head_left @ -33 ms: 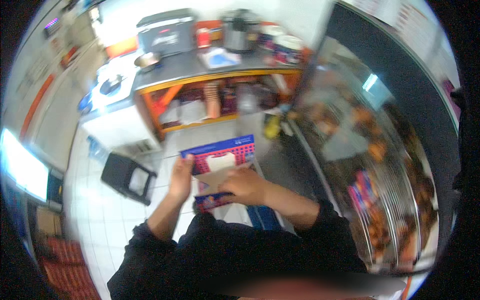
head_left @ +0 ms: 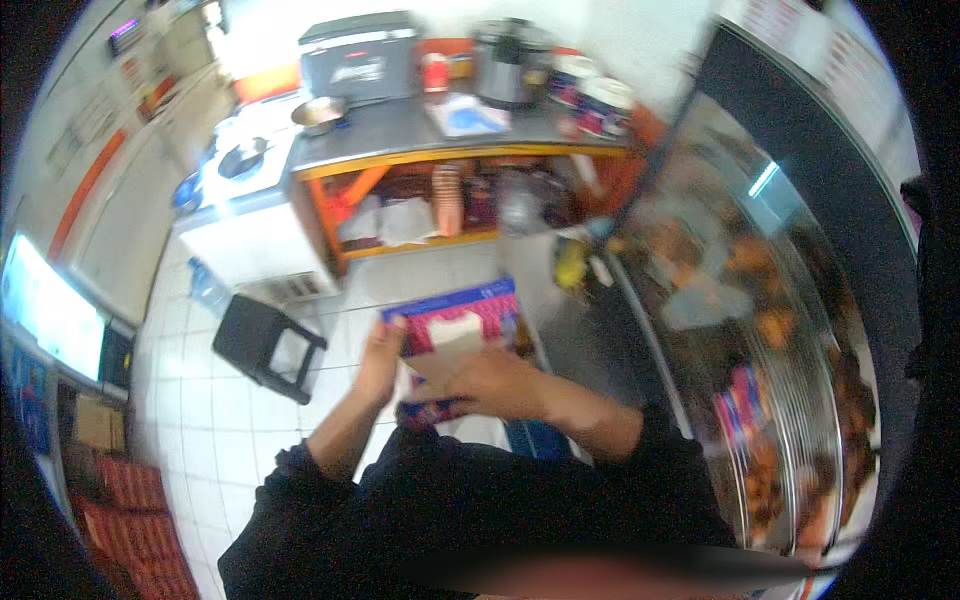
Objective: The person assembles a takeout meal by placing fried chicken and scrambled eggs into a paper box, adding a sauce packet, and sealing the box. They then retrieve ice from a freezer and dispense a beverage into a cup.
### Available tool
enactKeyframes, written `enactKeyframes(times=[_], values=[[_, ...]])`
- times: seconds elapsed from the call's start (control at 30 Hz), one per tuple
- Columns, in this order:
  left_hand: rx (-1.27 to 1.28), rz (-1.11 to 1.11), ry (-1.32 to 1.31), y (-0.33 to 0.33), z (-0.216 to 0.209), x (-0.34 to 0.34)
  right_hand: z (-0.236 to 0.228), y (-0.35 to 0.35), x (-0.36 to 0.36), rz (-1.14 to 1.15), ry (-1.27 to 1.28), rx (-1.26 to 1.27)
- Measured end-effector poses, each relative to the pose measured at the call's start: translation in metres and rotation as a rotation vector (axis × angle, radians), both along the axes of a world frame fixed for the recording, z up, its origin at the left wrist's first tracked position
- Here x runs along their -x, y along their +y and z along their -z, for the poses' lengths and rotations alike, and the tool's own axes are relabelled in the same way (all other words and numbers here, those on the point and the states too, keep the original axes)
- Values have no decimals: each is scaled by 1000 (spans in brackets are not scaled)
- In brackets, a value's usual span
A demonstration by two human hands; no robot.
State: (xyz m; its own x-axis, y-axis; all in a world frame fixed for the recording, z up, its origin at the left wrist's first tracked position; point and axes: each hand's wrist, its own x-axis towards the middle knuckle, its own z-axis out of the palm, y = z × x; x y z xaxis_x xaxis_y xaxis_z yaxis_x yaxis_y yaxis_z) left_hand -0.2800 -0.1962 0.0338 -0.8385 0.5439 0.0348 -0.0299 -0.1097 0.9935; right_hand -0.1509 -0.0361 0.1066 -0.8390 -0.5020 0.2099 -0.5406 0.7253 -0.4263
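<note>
Closest in, both forearms in dark sleeves reach forward at chest height. Left hand grips the left edge of a flat blue-and-red carton, fingers wrapped round its side. Right hand lies across the carton's lower front, clasping it together with a brown paper piece tucked against it. Carton held tilted above the white tiled floor. Left of it, a black stool on the floor. Right, a glass display case with fried food. Beyond, an orange-framed worktop carrying a metal bowl and a cooker pot.
</note>
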Motion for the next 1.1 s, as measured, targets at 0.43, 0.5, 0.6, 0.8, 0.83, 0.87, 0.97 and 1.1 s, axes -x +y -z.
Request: enactKeyframes(times=[0.43,0.5,0.6,0.8,0.83,0.87,0.97,1.1], values=[[-56,227,-753,-71,70,328,67,64,349,477,-484,-2],[37,250,-704,-36,73,382,93,104,398,682,-459,56],[174,287,-392,44,103,468,154,162,474,953,-266,-37],[155,140,-436,203,171,677,243,340,685,922,-333,107],[202,107,-309,221,168,712,249,365,716,915,-362,90],[312,127,-100,237,159,745,253,387,748,910,-387,72],[382,-90,476,254,91,852,255,432,826,936,-390,59],[525,-332,756,255,-33,991,264,452,897,1034,-521,-74]])
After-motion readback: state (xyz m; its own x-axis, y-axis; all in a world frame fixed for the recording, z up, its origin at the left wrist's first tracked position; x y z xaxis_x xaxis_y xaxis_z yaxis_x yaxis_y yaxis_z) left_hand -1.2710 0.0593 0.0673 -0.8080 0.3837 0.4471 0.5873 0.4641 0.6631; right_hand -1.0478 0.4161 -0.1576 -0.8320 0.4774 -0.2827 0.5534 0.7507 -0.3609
